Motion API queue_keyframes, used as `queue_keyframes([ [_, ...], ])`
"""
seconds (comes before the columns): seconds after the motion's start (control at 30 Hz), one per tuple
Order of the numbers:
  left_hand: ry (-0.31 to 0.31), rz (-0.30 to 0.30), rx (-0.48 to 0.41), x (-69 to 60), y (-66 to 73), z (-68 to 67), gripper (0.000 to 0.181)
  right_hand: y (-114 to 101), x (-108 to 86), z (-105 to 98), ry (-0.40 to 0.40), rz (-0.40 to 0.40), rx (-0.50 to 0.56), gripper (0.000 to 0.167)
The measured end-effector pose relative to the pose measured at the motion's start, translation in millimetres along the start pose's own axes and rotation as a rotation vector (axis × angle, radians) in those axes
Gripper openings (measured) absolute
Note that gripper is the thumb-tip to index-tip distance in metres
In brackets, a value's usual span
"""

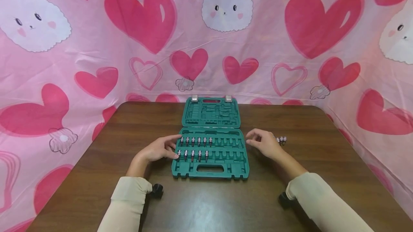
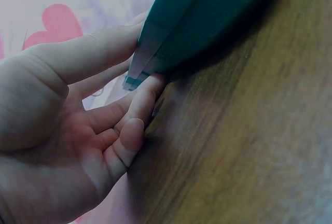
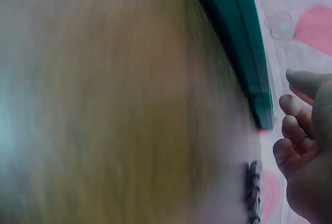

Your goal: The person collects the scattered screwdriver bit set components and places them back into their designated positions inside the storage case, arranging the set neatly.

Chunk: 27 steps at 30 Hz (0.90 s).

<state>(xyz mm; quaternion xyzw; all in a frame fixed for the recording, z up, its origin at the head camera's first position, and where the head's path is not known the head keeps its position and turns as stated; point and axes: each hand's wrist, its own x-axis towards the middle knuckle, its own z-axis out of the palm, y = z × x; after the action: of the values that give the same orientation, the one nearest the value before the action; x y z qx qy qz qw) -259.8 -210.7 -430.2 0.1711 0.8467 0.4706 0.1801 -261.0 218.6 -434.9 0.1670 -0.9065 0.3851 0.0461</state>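
An open green socket case [image 1: 210, 173] lies on the table, its lid [image 1: 211, 121] folded back. Two rows of silver bit sockets [image 1: 192, 155] fill the left part of its slots; the slots to their right hold none. My left hand [image 1: 158, 149] rests at the case's left edge, thumb and fingers touching its side, as the left wrist view shows around the case wall [image 2: 171, 27]. Just off the right edge, my right hand [image 1: 265, 143] hovers with loosely curled fingers and nothing in them. Beyond it lie several loose bit sockets [image 1: 282, 140], partly hidden by the hand.
The brown wooden table [image 1: 206, 207] reaches back to a pink cloth [image 1: 206, 70] printed with hearts and rabbits, which also hangs at both sides. Two metal latches [image 1: 228, 98] stand at the lid's far edge. Dark wrist-worn devices [image 1: 157, 190] sit under both cuffs.
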Motion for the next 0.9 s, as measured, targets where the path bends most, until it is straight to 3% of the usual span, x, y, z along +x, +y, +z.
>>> queue_keyframes([
  [0.43,-0.002,-0.004,0.0,0.7,2.5,0.6,0.079,25.1,-7.3,-21.5,0.008,0.048,-0.034,0.023],
  [0.9,-0.003,-0.006,-0.003,0.9,-0.5,0.4,0.078,50.2,-13.4,-43.4,0.053,0.03,-0.087,0.024],
])
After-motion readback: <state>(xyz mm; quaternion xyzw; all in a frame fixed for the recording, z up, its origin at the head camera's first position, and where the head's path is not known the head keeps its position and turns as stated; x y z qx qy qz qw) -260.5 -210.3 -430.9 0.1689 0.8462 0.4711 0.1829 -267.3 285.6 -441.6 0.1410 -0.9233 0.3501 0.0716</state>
